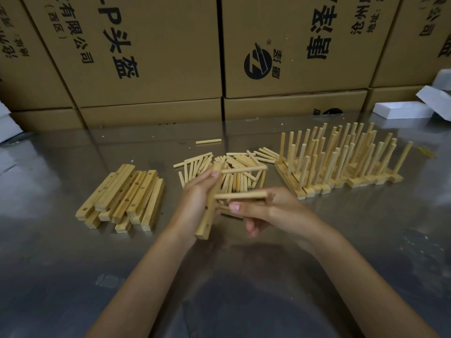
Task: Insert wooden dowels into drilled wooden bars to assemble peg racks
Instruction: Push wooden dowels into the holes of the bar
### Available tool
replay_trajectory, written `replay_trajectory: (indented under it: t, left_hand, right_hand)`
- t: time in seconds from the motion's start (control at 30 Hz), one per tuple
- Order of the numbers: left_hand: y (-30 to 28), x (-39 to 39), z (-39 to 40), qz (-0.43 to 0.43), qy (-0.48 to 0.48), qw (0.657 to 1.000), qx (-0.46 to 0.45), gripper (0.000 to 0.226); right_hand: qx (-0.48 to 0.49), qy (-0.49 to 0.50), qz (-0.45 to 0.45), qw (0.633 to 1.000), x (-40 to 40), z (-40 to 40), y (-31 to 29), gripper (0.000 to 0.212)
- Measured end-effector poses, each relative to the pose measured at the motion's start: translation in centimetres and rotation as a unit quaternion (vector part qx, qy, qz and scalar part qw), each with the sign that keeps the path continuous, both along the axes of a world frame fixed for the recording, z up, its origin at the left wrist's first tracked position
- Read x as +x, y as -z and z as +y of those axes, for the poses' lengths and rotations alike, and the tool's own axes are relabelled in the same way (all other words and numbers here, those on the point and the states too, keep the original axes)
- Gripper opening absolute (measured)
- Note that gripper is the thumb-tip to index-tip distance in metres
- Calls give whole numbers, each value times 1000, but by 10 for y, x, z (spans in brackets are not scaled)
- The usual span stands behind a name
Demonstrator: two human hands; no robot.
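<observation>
Fingers (214,174) of the left hand (197,201) are closed around a drilled wooden bar (207,215), which is held tilted above the desk (244,289), its lower end toward the person. Two dowels already stick out of this bar to the right: an upper dowel (244,170) near the top end and a lower dowel (240,195) around the middle. The right hand (266,213) grips the far end of the lower dowel between thumb and fingers; its other fingers are curled under the palm.

Taking the held bar as landmark: directly behind it, and partly hidden by both hands, lies the loose pile of dowels (234,169), flat on the desk and crossing each other. One single dowel (208,141) lies apart, further behind the pile. To the left of the bar is the stack of drilled bars (124,198), lying side by side in layers, with round holes visible on top. To the right and behind is the group of finished peg racks (341,164), standing close together with the pegs upright; the nearest rack is just beside the right hand.

Behind everything, a wall of cardboard boxes (146,57) closes the far edge of the desk. White foam pieces (402,109) lie far right of the bar, next to the boxes, and another white piece (7,128) is at the far left edge. Between the bar and the person the shiny desk is open.
</observation>
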State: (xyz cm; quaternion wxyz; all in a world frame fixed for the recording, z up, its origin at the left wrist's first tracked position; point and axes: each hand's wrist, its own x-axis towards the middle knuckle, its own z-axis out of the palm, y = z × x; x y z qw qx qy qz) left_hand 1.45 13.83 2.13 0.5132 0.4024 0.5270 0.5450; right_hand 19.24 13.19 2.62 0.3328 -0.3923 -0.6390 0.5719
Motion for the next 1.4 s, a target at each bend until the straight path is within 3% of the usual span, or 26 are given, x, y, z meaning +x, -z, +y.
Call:
replay_trajectory:
  t: [0.03, 0.1, 0.2, 0.27, 0.37, 0.47, 0.57, 0.8, 1.0, 1.2, 1.4]
  left_hand:
    - [-1, -5, 2, -25, -12, 1000, -10, 26]
    - [-5, -16, 4, -82, -44, 995, -31, 26]
    - [-8, -27, 4, -111, -78, 989, -51, 25]
    - [-8, -30, 5, -120, -79, 988, -56, 26]
    - [-8, -33, 6, -137, -82, 985, -62, 29]
    - [-7, -34, 7, -138, -88, 985, -60, 29]
    - [-7, -31, 5, -129, -101, 985, -58, 26]
    - [-7, -29, 7, -146, -81, 985, -52, 26]
    - [-5, -25, 9, -100, -110, 988, -50, 24]
    - [2, -17, 9, -27, -118, 992, -25, 30]
    - [4, -15, 9, -58, -113, 992, -10, 32]
  right_hand:
    - [-5, 15, 0, 1000, -1, 2, 3, 16]
    - [68, 87, -81, 991, -6, 7, 16, 12]
    - [239, 130, -292, 917, -17, 7, 38, 13]
    - [263, 126, -328, 899, -20, 6, 42, 8]
    - [221, 145, -269, 926, -16, 8, 38, 10]
    - [98, 109, -89, 985, -11, 5, 21, 6]
    - [102, 35, -11, 994, -9, -1, 7, 5]
    - [172, 31, -21, 984, -14, -9, 4, 22]
    - [222, 45, -29, 974, -18, -13, 4, 20]
    - [350, 66, -98, 929, -22, -15, 9, 11]
    - [320, 88, -72, 941, -21, -13, 13, 10]
